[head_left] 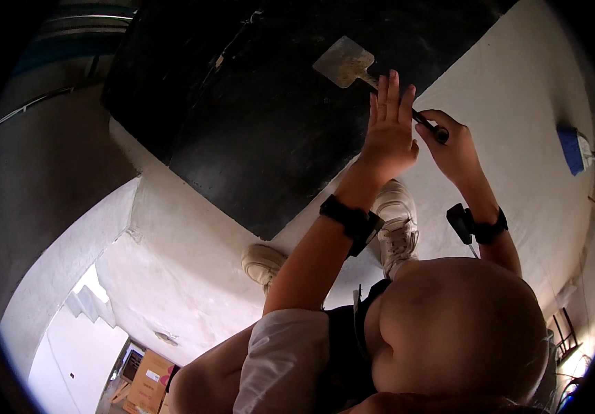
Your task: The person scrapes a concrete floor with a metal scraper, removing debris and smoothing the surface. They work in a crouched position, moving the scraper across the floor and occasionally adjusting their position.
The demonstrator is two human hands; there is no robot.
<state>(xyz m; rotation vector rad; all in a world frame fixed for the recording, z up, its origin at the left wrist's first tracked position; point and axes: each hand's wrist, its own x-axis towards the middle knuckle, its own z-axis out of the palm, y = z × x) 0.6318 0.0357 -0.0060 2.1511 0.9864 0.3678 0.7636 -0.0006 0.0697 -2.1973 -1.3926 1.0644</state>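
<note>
A scraper with a flat, squarish metal blade (345, 63) and a long dark handle lies across or just over the black sheet (242, 172). Its blade has a brownish smear near the shaft. My right hand (451, 146) is closed around the end of the handle, where a round opening shows. My left hand (389, 138) is stretched out with straight fingers, over the middle of the shaft. It hides part of the handle; whether the palm presses on it I cannot tell. Black bands with small boxes sit on both wrists.
Below the sheet's near corner stand my pale shoes (395, 217) on a light floor (201, 241). A blue broom head (572, 150) is at the far right. At the lower left are a cardboard box (148, 379) and steps (90, 303). A low curved ledge (70, 241) runs along the left.
</note>
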